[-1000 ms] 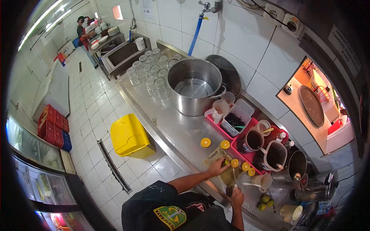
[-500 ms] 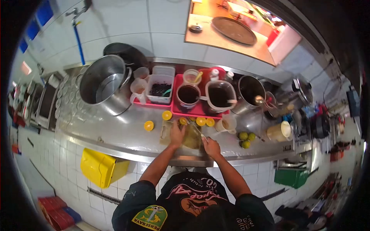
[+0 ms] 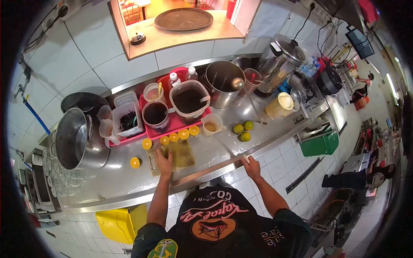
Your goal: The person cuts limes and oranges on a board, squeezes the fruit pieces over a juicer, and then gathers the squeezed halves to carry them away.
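My left hand (image 3: pixel 164 159) lies flat on a yellowish cutting board (image 3: pixel 182 153) on the steel counter (image 3: pixel 129 185). My right hand (image 3: pixel 251 164) is at the counter's front edge, closed on the handle of a knife (image 3: pixel 232 148) whose thin blade points back toward the board. Several cut orange halves (image 3: pixel 183 134) line the board's far edge, and two more (image 3: pixel 135 162) lie to its left. Three green limes (image 3: pixel 244 130) sit to the right of the board, beside a small cup (image 3: pixel 211 124).
A red tray (image 3: pixel 174 124) behind the board holds jugs of dark liquid (image 3: pixel 189 100). A big steel pot (image 3: pixel 75 139) stands at the left, another pot (image 3: pixel 223 77) and a yellow jug (image 3: pixel 279 105) at the right. A yellow bin (image 3: pixel 117 223) and a green bin (image 3: pixel 318 145) sit on the floor.
My view swung right along the counter. My right hand has pulled the knife off the board to the counter's front edge. My left hand stays on the board.
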{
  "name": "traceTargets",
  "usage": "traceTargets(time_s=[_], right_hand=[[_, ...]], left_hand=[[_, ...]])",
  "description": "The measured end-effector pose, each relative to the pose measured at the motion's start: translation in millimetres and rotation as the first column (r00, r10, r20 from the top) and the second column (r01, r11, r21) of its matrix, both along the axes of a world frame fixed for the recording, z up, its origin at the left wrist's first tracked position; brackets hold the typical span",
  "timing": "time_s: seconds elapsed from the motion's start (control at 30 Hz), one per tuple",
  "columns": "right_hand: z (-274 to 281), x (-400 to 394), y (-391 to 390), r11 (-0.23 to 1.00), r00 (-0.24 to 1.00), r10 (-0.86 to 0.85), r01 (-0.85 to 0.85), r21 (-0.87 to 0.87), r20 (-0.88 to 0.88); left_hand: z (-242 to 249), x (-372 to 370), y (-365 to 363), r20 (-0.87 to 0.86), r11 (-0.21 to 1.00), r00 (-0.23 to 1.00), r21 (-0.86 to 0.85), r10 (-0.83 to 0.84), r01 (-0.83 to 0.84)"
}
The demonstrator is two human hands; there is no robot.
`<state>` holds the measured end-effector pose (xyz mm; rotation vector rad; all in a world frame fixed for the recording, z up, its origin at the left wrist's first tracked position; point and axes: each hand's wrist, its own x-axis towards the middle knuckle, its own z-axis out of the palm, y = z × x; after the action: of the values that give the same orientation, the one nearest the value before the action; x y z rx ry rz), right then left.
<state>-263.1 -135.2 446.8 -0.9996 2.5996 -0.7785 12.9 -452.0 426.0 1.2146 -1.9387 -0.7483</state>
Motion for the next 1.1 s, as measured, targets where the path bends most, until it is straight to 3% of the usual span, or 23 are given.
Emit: traceTargets(time_s=[0.07,0.1,0.17,0.2,0.27,0.3,0.37,0.43,0.53,0.63,0.67,0.7,0.77,0.83,0.9,0.93,0.97,1.0,1.03,1.07,1.1], right_hand=[[-7,-12,10,0.995,0.995,-0.090,0.092,0.029,-0.047],[-5,-16,5,0.987,0.989,-0.141,0.137,-0.082,-0.050],[15,-21,-15,0.953,0.953,-0.301,0.302,-0.021,0.040],[15,-23,-29,0.962,0.961,-0.270,0.272,-0.023,0.058],[14,-32,-49,0.891,0.939,-0.339,0.303,-0.337,-0.051],[5,-40,-56,0.894,0.944,-0.327,0.294,-0.339,-0.046],[-6,-52,-73,0.868,0.953,-0.270,0.304,-0.393,0.141],[-9,-54,-81,0.852,0.954,-0.266,0.300,-0.430,0.138],[-14,-67,-79,0.891,0.944,-0.295,0.327,-0.314,0.146],[2,-54,-76,0.863,0.920,-0.307,0.377,-0.338,0.242],[8,-45,-73,0.876,0.941,-0.289,0.334,-0.349,0.177],[5,-42,-70,0.880,0.943,-0.283,0.327,-0.344,0.173],[-3,-33,-61,0.872,0.892,-0.246,0.375,-0.316,0.379],[16,-10,-64,0.871,0.881,-0.141,0.327,-0.367,0.452],[44,17,-75,0.835,0.528,-0.066,0.494,-0.243,0.847],[77,37,-85,0.839,0.371,0.103,0.466,-0.281,0.923],[78,49,-87,0.844,0.286,0.202,0.434,-0.314,0.937],[85,61,-94,0.857,0.219,0.253,0.401,-0.324,0.942],[95,72,-100,0.867,0.148,0.300,0.371,-0.334,0.942],[110,80,-107,0.870,0.139,0.301,0.366,-0.331,0.943],[126,85,-114,0.878,0.138,0.356,0.290,-0.381,0.924]], left_hand=[[-2,-5,2,0.006,0.999,1.000,-0.039,-0.007,0.007],[-4,-5,3,0.012,0.997,1.000,-0.076,-0.002,0.003],[-7,-9,5,0.047,0.995,0.998,-0.096,0.028,-0.023],[-10,-9,5,0.067,0.993,0.997,-0.115,0.037,-0.029],[-14,-10,6,0.057,0.991,0.996,-0.125,0.064,-0.057],[-14,-10,7,0.030,0.991,0.998,-0.126,0.057,-0.052],[-16,-5,7,0.048,0.993,0.998,-0.111,0.045,-0.039],[-22,-1,10,0.067,0.993,0.995,-0.094,0.071,-0.064],[-28,10,20,0.100,0.995,0.994,-0.097,0.040,-0.030],[-5,14,36,0.004,0.999,1.000,0.030,0.027,-0.027],[4,15,42,0.001,0.999,1.000,0.033,0.030,-0.030],[14,14,50,-0.034,0.999,0.999,0.037,-0.007,0.009],[30,12,70,-0.060,0.998,0.998,0.056,-0.029,0.032],[43,1,83,-0.175,0.940,0.965,0.245,-0.196,0.236],[50,-16,94,-0.431,0.771,0.865,0.447,-0.258,0.453],[70,-23,99,-0.494,0.705,0.812,0.453,-0.311,0.545],[96,-28,101,-0.555,0.632,0.751,0.449,-0.358,0.632],[117,-32,101,-0.550,0.639,0.758,0.452,-0.350,0.623],[135,-34,100,-0.699,0.500,0.648,0.462,-0.303,0.733],[143,-34,98,-0.823,0.353,0.523,0.432,-0.221,0.830],[139,-30,92,-0.820,0.361,0.529,0.436,-0.218,0.824]])
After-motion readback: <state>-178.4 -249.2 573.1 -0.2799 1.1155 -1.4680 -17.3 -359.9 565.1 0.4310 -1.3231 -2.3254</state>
